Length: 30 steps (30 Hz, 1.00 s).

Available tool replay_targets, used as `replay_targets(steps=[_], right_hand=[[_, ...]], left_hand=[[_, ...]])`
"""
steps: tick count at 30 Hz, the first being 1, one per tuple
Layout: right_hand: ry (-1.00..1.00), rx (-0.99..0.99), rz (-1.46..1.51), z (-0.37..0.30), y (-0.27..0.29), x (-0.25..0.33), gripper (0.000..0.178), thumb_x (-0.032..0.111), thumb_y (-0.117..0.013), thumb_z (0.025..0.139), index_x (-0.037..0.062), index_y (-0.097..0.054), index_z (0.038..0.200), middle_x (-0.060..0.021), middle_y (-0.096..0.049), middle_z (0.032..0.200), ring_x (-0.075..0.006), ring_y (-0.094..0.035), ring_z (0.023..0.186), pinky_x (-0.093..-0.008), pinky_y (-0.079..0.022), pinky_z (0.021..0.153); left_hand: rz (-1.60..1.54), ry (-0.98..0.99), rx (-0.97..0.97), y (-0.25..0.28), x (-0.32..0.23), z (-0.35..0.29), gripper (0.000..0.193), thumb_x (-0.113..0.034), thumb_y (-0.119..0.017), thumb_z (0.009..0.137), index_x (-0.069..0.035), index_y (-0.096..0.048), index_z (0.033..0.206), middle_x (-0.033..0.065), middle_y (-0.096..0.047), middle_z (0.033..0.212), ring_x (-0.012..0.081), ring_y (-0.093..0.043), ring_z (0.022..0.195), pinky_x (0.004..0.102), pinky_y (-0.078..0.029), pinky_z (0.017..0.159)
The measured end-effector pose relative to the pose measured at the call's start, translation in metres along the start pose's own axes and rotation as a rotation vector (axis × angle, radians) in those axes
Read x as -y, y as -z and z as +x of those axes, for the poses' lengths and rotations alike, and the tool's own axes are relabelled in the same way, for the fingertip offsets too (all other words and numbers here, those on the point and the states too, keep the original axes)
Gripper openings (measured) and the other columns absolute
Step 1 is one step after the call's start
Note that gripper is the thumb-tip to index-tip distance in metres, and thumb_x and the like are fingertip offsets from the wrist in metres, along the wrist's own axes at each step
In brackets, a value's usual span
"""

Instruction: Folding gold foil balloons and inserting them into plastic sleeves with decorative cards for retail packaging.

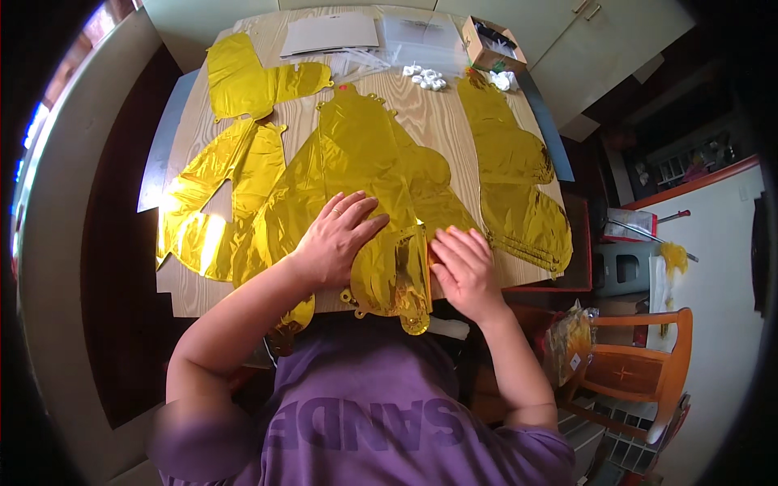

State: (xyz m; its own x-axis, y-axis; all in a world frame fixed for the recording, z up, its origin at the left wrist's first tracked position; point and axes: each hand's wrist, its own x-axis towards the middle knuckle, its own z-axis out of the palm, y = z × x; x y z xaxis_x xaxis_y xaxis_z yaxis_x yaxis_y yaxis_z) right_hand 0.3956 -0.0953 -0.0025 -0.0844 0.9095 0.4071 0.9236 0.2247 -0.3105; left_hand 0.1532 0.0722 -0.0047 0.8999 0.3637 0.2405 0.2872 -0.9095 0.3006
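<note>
- The desk [454, 121] carries several flat gold foil balloons [243, 186].
- The nearest gold balloon [356, 162] lies at the near edge, seemingly being pressed flat; next, its small near flap [405, 275] wants smoothing.
- The left hand [336, 239] rests on it, fingers spread flat, gripping nothing.
- The right hand [463, 271] touches the flap, fingers curled, loosely open.

Five flat gold foil balloons [356, 154] lie across the one wooden table [429, 113]. At the frame's top sit one cardboard box [490, 44], two paper sheets [332, 34] and a cluster of small white pieces [425, 77].
</note>
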Motion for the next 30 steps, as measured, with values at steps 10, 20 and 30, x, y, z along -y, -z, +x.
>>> replay_targets(steps=[10, 20, 30], right_hand=[[0.103, 0.159, -0.081, 0.011, -0.006, 0.014, 0.047, 0.029, -0.062, 0.096, 0.0021, -0.059, 0.135, -0.0124, -0.054, 0.145, -0.0333, -0.048, 0.135, -0.0541, -0.026, 0.118], [0.151, 0.262, -0.106, 0.015, -0.007, 0.012, 0.054, 0.033, -0.062, 0.096, 0.0011, -0.055, 0.139, -0.0148, -0.047, 0.151, -0.0337, -0.042, 0.140, -0.0564, -0.022, 0.120], [0.120, 0.331, -0.123, 0.016, -0.006, 0.011, 0.060, 0.034, -0.065, 0.092, 0.0031, -0.052, 0.142, -0.0156, -0.046, 0.151, -0.0379, -0.039, 0.141, -0.0558, -0.021, 0.121]], left_hand=[[-0.015, -0.021, -0.006, 0.001, 0.002, 0.000, 0.077, -0.041, -0.069, 0.075, -0.012, -0.050, 0.144, 0.0177, -0.046, 0.146, 0.0396, -0.037, 0.141, 0.0535, -0.026, 0.119], [-0.008, -0.012, 0.018, 0.001, 0.003, -0.001, 0.075, -0.036, -0.064, 0.077, -0.013, -0.048, 0.146, 0.0172, -0.043, 0.149, 0.0386, -0.035, 0.144, 0.0531, -0.023, 0.121], [-0.298, -0.177, -0.109, 0.021, -0.020, 0.031, 0.036, -0.013, -0.061, 0.093, -0.002, -0.061, 0.128, 0.0190, -0.062, 0.130, 0.0360, -0.057, 0.125, 0.0515, -0.039, 0.113]])
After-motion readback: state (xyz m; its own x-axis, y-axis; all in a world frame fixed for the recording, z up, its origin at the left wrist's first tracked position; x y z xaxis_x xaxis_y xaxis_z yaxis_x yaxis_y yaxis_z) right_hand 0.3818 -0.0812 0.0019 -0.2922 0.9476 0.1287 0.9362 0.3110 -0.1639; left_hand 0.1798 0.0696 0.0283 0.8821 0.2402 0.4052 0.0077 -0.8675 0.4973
